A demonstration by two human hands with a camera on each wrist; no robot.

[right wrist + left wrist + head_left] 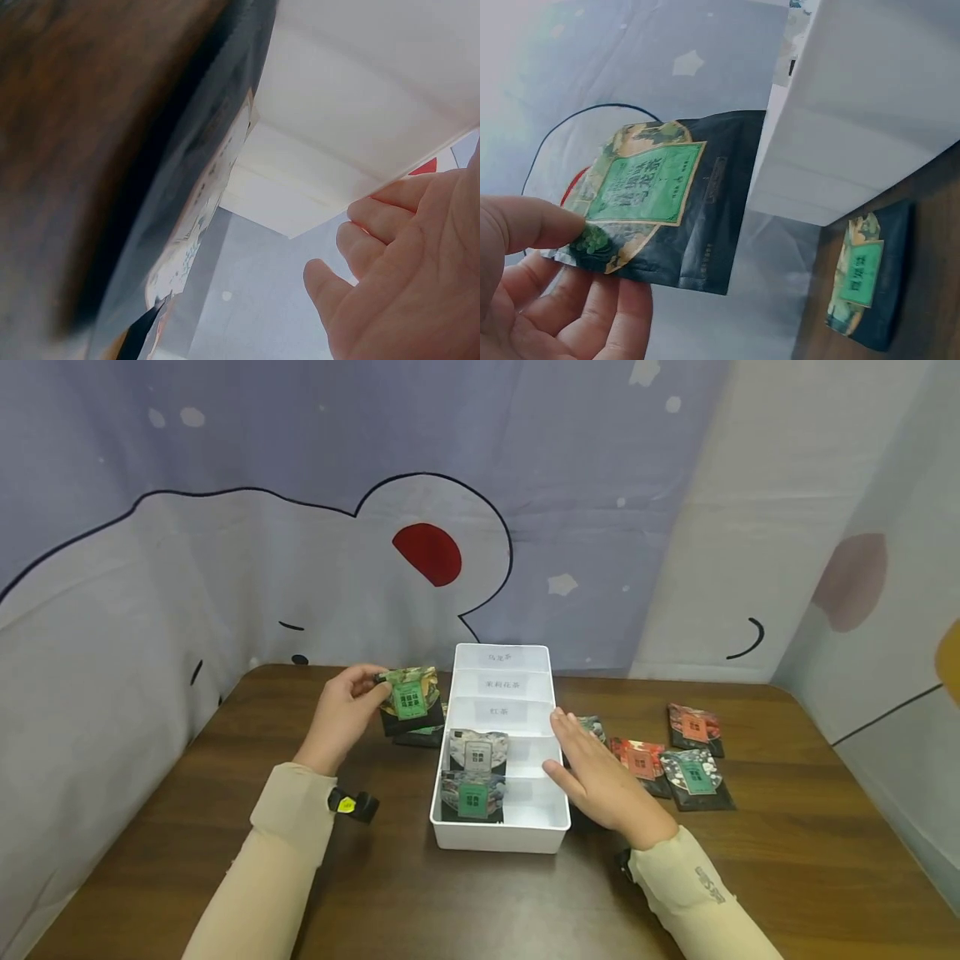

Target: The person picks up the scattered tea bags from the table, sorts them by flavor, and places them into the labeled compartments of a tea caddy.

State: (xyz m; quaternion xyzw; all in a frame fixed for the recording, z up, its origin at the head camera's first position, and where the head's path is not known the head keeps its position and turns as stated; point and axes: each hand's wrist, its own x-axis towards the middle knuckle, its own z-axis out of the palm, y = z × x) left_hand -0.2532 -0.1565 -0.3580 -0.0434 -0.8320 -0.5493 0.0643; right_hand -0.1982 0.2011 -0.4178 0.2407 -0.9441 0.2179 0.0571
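My left hand (347, 710) pinches a dark tea packet with a green label (409, 700) by its left edge, raised beside the box. In the left wrist view the thumb lies on the front of this packet (649, 191) and the other fingers are behind it. The white divided box (498, 837) stands in the middle, with labelled compartments. Two packets stand in its near compartments, one with a grey label (477, 755) and one with a green label (473, 798). My right hand (600, 777) is at the box's right rim, fingers extended, holding nothing.
Under the held packet, another green-labelled packet (862, 277) lies on the table left of the box. Right of the box lie red-labelled packets (641, 763), (694, 727) and a green-labelled one (699, 778). More packets (592, 727) are partly hidden by my right hand. A printed curtain (600, 527) hangs behind.
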